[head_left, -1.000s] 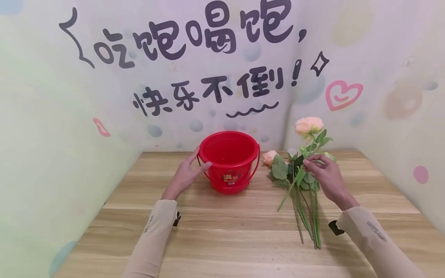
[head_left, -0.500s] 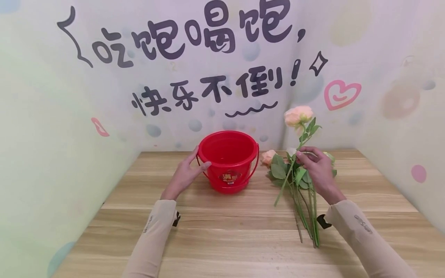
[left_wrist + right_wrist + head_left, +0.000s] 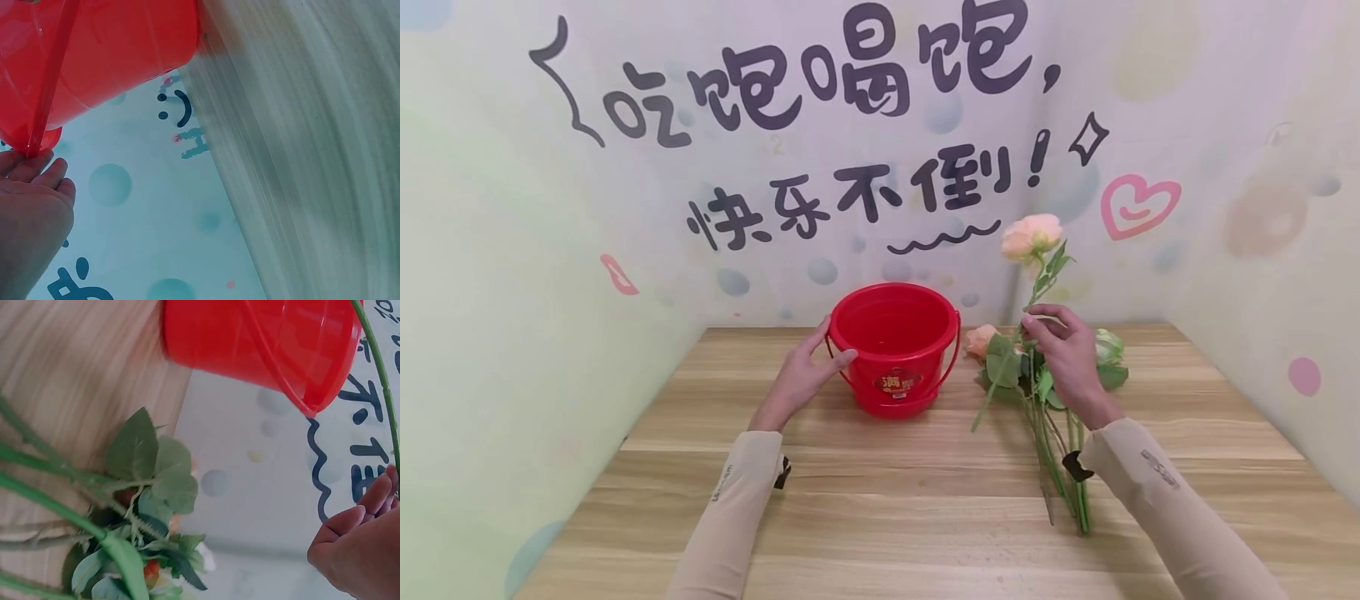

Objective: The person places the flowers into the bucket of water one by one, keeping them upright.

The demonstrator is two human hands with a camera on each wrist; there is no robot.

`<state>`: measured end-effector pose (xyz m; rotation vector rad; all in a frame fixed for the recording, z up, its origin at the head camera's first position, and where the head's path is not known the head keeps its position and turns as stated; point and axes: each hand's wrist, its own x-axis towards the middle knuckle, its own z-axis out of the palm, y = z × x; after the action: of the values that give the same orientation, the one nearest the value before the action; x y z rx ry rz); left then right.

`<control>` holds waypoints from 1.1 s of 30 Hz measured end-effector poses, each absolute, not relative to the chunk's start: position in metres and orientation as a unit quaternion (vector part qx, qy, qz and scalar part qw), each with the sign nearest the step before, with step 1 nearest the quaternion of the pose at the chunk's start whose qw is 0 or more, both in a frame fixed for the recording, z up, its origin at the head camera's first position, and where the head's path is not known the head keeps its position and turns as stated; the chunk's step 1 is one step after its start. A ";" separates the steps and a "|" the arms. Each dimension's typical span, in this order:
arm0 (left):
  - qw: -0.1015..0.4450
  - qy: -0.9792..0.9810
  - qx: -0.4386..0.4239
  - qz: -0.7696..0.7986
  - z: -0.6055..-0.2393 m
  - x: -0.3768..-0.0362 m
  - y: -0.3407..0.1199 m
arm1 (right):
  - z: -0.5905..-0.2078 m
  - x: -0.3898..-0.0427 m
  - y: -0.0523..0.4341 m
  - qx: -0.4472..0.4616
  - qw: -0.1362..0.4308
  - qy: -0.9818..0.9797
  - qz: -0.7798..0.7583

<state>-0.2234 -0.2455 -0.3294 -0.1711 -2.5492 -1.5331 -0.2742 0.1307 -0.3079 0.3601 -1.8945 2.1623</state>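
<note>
A red plastic bucket (image 3: 895, 342) with a handle stands on the wooden table (image 3: 880, 517), near the back wall. My left hand (image 3: 808, 367) grips its left side at the rim; the left wrist view shows the bucket (image 3: 106, 56) above that hand (image 3: 34, 206). My right hand (image 3: 1060, 346) pinches the green stem of a peach rose (image 3: 1032, 236) and holds it lifted and tilted, bloom up, to the right of the bucket. The stem (image 3: 378, 369) runs past the fingers (image 3: 365, 512) in the right wrist view.
Several more flowers with green leaves and long stems (image 3: 1060, 450) lie on the table under my right hand, one peach bloom (image 3: 981, 340) next to the bucket. Decorated walls close in the table at the back and on both sides.
My right hand has lifted the peach rose higher and carried it left, toward the bucket. The left hand and the bucket have stayed put.
</note>
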 end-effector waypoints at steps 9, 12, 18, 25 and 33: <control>0.084 -0.851 -0.058 -0.515 -0.330 -0.223 -0.246 | -0.303 -0.278 0.113 0.117 0.145 -0.617 0.765; 0.084 -0.851 -0.055 -0.515 -0.330 -0.223 -0.246 | -0.300 -0.280 0.106 0.111 0.146 -0.607 0.773; 0.085 -0.852 -0.054 -0.514 -0.331 -0.223 -0.245 | -0.293 -0.284 0.097 0.099 0.160 -0.597 0.780; 0.087 -0.851 -0.055 -0.514 -0.330 -0.223 -0.245 | -0.284 -0.289 0.086 0.104 0.174 -0.580 0.789; 0.090 -0.852 -0.057 -0.513 -0.331 -0.223 -0.245 | -0.279 -0.293 0.076 0.098 0.192 -0.560 0.800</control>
<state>-0.2231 -0.2452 -0.3311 -0.1709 -2.5322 -1.5240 -0.2927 0.0763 -0.2790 0.2752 -1.5709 2.2462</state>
